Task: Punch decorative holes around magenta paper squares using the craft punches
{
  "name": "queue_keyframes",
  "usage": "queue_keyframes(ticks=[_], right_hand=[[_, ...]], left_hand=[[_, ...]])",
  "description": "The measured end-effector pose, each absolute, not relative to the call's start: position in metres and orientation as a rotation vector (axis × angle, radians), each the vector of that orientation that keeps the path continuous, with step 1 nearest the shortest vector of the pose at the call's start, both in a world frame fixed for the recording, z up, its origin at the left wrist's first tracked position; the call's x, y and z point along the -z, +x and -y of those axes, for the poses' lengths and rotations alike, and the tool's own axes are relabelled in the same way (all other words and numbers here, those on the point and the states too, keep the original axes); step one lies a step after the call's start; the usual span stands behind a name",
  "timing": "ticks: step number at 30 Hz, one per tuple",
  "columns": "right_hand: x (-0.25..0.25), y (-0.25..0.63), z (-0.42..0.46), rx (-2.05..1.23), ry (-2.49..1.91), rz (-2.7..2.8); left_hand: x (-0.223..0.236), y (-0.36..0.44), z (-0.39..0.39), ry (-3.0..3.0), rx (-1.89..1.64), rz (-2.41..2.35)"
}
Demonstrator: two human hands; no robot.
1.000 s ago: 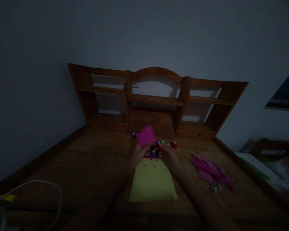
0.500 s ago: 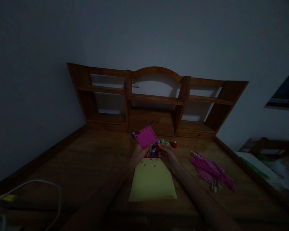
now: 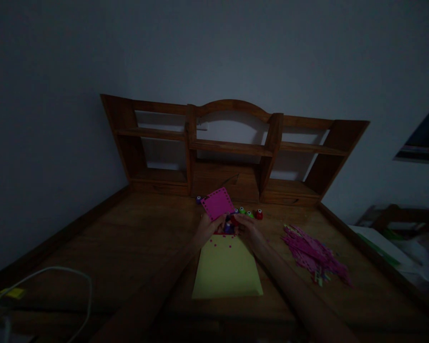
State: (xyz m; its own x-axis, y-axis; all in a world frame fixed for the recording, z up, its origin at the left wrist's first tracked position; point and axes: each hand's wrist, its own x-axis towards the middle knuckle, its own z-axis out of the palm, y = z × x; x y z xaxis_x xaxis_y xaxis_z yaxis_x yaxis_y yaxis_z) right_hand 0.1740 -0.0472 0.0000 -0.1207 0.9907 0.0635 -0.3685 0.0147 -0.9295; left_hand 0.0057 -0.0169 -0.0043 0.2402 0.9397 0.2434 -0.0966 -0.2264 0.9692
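Evidently, the left hand [image 3: 208,229] met the lower corner of the hole-edged pink card [image 3: 218,204], its grip too dark to tell; the right hand [image 3: 248,229] had its fingers narrowed around a red craft punch [image 3: 235,220], near a purple craft punch [image 3: 229,227]. Keeping the card flat and the punch square to its edge seemed wise. Yellow paper [image 3: 228,271] flecked with pink dots [image 3: 230,247] lay on the wooden desk [image 3: 146,228], pink scraps [image 3: 312,252] rightward, before a shelved hutch [image 3: 232,148] and grey wall [image 3: 214,47].
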Motion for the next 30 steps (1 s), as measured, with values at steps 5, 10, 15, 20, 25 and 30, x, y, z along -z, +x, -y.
queue_keyframes(ticks=[5,10,15,20,25,30], right_hand=[[-0.002,0.173,0.049,-1.430,-0.843,1.029],[0.000,0.173,0.050,-1.414,-0.856,1.023],[-0.002,0.172,0.051,-1.345,-0.884,1.031],[-0.003,0.171,0.053,-1.299,-0.874,1.059],[-0.001,0.171,0.054,-1.300,-0.844,1.084],[0.001,0.172,0.052,-1.280,-0.814,1.092]], left_hand=[[0.001,0.006,0.018,1.432,-1.230,-0.833],[-0.001,0.007,0.019,1.406,-1.267,-0.798],[-0.003,0.005,0.020,1.449,-1.256,-0.847],[-0.005,0.003,0.020,1.453,-1.319,-0.928],[-0.007,0.005,0.019,1.403,-1.342,-0.972],[-0.010,0.006,0.021,1.382,-1.348,-0.953]])
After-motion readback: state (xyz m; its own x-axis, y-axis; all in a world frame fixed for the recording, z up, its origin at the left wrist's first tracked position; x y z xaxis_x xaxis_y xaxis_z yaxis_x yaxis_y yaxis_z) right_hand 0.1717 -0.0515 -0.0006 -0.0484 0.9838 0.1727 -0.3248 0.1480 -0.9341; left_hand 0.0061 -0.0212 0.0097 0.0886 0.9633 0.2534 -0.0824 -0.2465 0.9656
